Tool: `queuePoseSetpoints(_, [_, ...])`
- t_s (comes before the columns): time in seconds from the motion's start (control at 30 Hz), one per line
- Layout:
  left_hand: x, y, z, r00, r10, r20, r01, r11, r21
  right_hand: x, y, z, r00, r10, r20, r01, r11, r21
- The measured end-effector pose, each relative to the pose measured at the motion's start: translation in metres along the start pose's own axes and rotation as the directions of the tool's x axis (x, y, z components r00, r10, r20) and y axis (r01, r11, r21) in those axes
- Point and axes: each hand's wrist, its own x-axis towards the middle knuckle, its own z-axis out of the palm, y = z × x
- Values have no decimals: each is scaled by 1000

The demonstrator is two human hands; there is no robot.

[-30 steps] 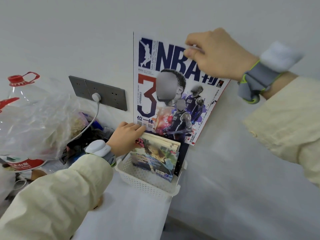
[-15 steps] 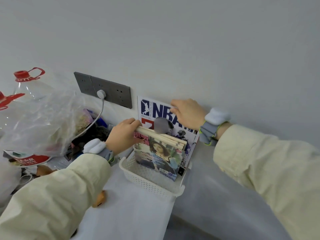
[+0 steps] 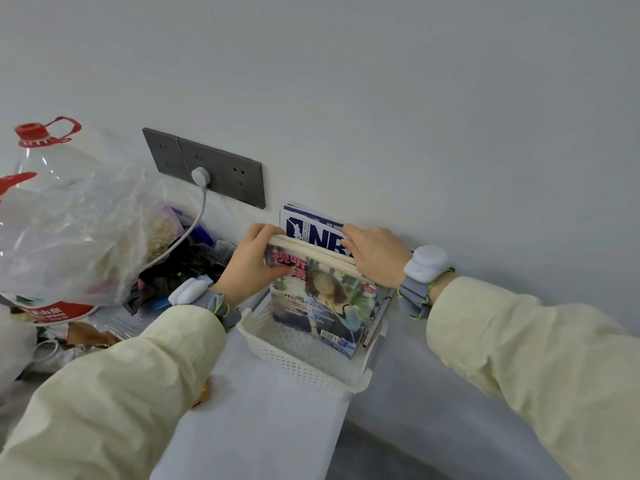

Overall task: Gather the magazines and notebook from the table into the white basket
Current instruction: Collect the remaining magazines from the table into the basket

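A: Where the white basket (image 3: 277,355) stands at the table's far end by the wall, what is in it?

B: Magazines, upright on edge. Front one (image 3: 323,303): colour cover, woman's figure, barcode low right. Behind it, cream page edges of more volumes. Rearmost is the NBA magazine (image 3: 311,230), against the wall, top standing above the rest.

A: Notebook?

B: Cannot tell it apart within the stack.

A: Hands?

B: Left hand (image 3: 249,266) curled over the stack's top left corner, fingers across the page edges, thumb on the front cover; it holds the front magazines. Right hand (image 3: 375,256) lies across the top right, fingers slightly bent, tips on the NBA magazine's cover; whether they pinch it cannot be told.

A: Surroundings?

B: Left of the basket: clear plastic bag (image 3: 79,233), clear bottle with red cap (image 3: 33,133), dark clutter. Grey socket panel (image 3: 207,168) on the wall with a white plug (image 3: 200,175) and cable.
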Motion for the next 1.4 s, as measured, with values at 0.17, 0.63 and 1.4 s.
queuePoseSetpoints(0.17, [5,4,3,997,-66,34,69,994,-88,-9,-2,-10,946,-237,-223,205,966,-157])
queuePoseSetpoints(0.63, [13,3,7,990,-135,46,142,966,-215,-27,4,-6,921,-307,-240,250,938,-239])
queuePoseSetpoints(1.4, [24,12,4,958,-256,129,282,924,-258,-55,31,68,772,428,470,-575,785,230])
